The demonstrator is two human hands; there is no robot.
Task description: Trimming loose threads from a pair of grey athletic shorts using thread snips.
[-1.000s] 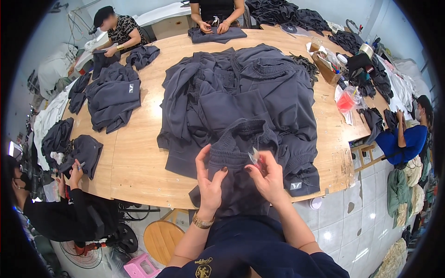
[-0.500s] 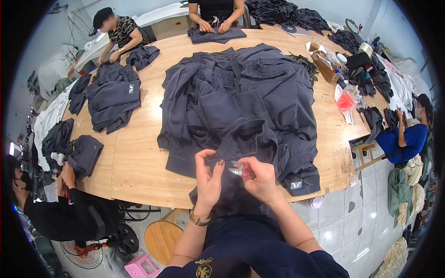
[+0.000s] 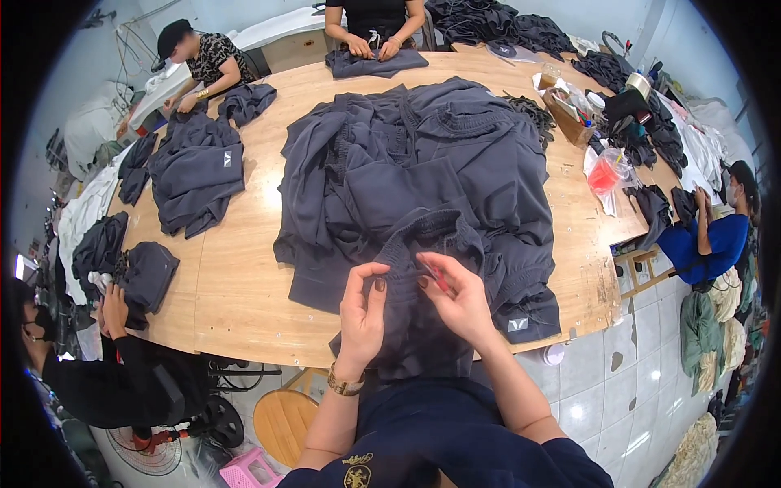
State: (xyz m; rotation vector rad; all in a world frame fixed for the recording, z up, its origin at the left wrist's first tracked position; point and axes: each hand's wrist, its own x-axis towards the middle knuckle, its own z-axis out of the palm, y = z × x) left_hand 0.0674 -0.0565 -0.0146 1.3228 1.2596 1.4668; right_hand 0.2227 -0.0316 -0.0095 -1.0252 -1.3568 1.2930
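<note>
A dark grey garment with a gathered elastic waistband [image 3: 439,226] lies at the near side of a heap of similar garments [image 3: 431,146], its lower part hanging toward me over the table edge. My left hand [image 3: 364,315] is at the left of the waistband, thumb and index finger apart, its other fingers partly hidden. On the right, my right hand [image 3: 457,302] is closed around small red-handled thread snips [image 3: 440,281], mostly covered by the fingers. Both hands are over the garment, a short gap between them.
Folded dark garments [image 3: 195,175] lie at left on the wooden table [image 3: 244,281]. A red drink in a plastic bag [image 3: 603,176] and a brown box [image 3: 569,122] stand at right. Co-workers handle cloth around the table. A round wooden stool [image 3: 286,424] stands below left.
My right hand has turned and its fingertips have risen toward the waistband; the silvery part of the snips no longer shows. The left hand has shifted slightly, with thumb and finger still apart.
</note>
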